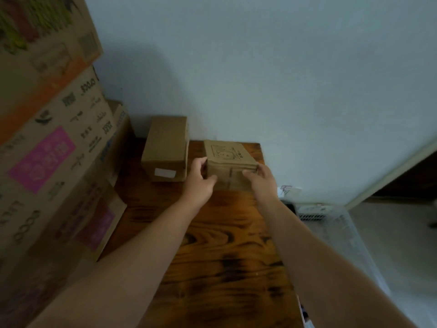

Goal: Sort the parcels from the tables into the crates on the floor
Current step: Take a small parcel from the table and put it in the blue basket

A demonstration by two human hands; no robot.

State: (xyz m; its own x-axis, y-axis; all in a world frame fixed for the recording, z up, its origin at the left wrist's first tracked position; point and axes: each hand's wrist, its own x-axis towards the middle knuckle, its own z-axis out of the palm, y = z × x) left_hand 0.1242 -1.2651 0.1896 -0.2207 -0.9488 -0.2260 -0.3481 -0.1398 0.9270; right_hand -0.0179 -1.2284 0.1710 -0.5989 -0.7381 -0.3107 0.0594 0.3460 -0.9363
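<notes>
left hand (201, 179): fingers clasped on left side of printed parcel (228, 162)
right hand (262, 178): fingers clasped on its right side
printed parcel: far end of wooden table (212, 245), by wall
plain parcel (165, 149): just left, white label
carton stack (47, 138): table's left
clear crate (331, 223): floor, right

Two parcels sit at the far end of a table (220, 233) against the wall (260, 67): a printed parcel (227, 157) on the right, gripped between the left hand (201, 181) and right hand (262, 178), and a labelled parcel (165, 147) just left of it. Stacked cartons (52, 138) line the table's left side, while a crate (335, 223) stands on the floor to the right.
</notes>
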